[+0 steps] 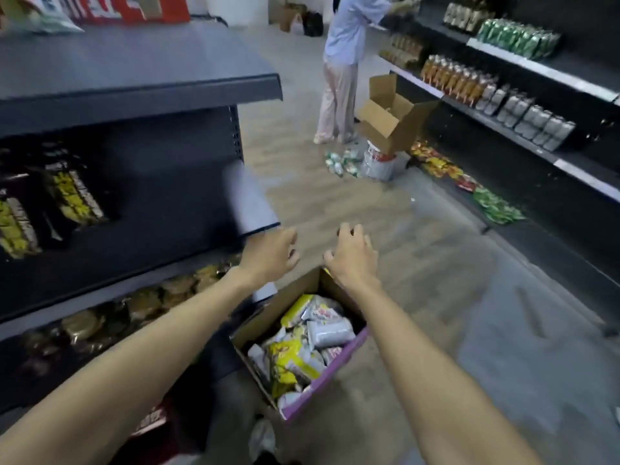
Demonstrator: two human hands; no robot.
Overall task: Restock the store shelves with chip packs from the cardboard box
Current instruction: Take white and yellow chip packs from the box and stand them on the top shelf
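Chip packs (302, 344) in yellow, white and silver lie heaped loose in the open cardboard box (322, 387). It stands on the floor (436, 297) near centre, just beside the foot of the left shelf unit (134, 85). Box inner walls are brown, the outer side purple.

Left: dark shelf unit with several tiers. Top tier, far left, carries red-and-white packaging (134, 5). Middle tier holds black-and-yellow packs (73, 193), blurred. Lower tier holds brownish packs (144, 300), print unreadable.

Left hand (268, 255): bare forearm outstretched, hand in the air above the box's far left corner, close to a shelf edge. Fingers loosely curled and apart, nothing in them.

Right hand (352, 256): also outstretched, above the box's far corner, just beside the left hand and not touching it. Fingers spread, slightly bent, holding nothing.

Far centre: another person (345, 45) stands in the aisle, arms reaching toward an upper tier of the right shelves (486, 156). A second open box (392, 125) sits tilted by their feet, with small green-and-white packs (339, 161) scattered on the floor beside it.

Right: long dark shelves stocked in rows with orange packs (453, 77), silver packs (530, 119) and, higher up, green packs (516, 38). Red-and-yellow packs (436, 161) and bright green packs (496, 206) lie on the floor along the base.
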